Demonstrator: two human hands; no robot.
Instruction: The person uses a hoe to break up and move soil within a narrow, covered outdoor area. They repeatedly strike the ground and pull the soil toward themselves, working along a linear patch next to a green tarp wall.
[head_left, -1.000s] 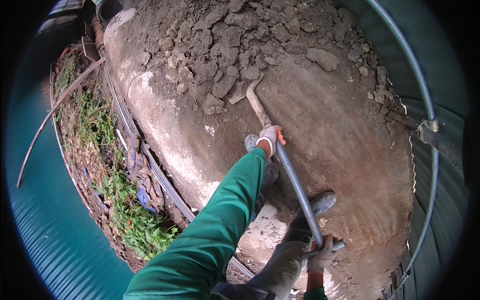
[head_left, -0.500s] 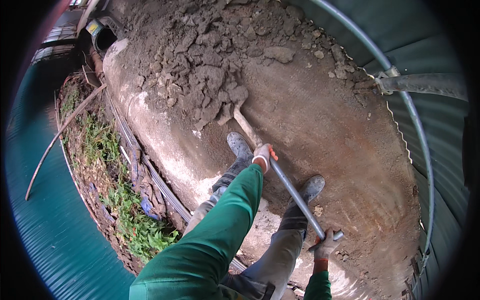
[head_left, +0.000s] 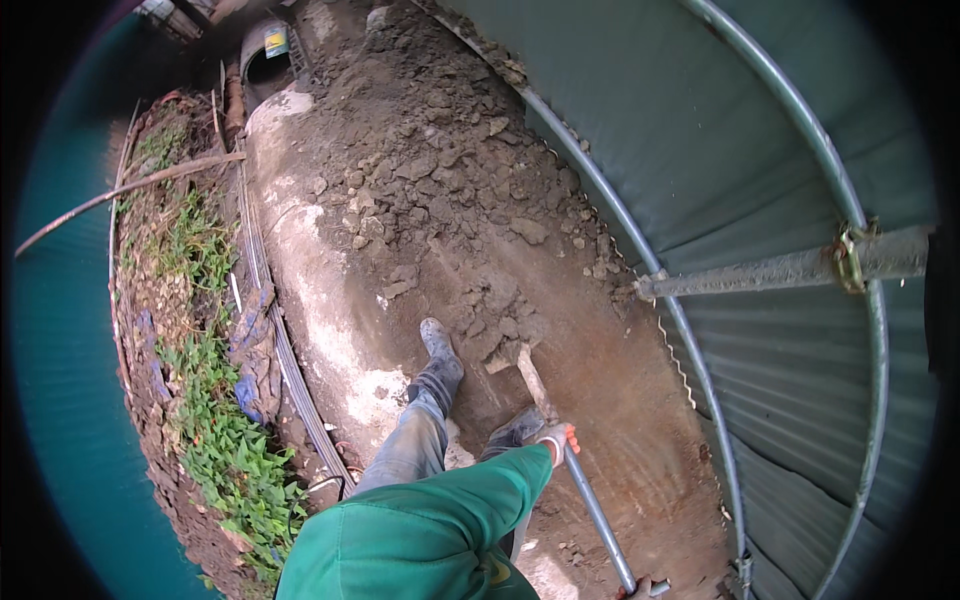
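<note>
My left hand (head_left: 556,440), in a pale glove with orange fingertips, is closed round the lower shaft of a shovel (head_left: 592,502). The shaft is a grey metal pipe, with a dirt-caked socket above the blade. Clumps of grey-brown soil (head_left: 502,312) cover most of the blade, low over the ground or on it. At the bottom edge, my right hand (head_left: 640,591) is at the shovel's crosspiece handle, mostly cut off by the frame. Beyond the blade spreads a heap of broken soil (head_left: 430,165).
My muddy boots stand close to the blade. Metal pipes (head_left: 690,340) and green sheeting (head_left: 800,350) border the right side. On the left lie a bundle of thin pipes (head_left: 290,360), green plants (head_left: 235,450) and a wooden pole (head_left: 140,183). A round, open-ended container (head_left: 268,62) lies at the far left.
The shovel has drawn back from the heap toward me, with soil on its blade. My right hand has dropped to the frame's bottom edge. The whole view has shifted and turned.
</note>
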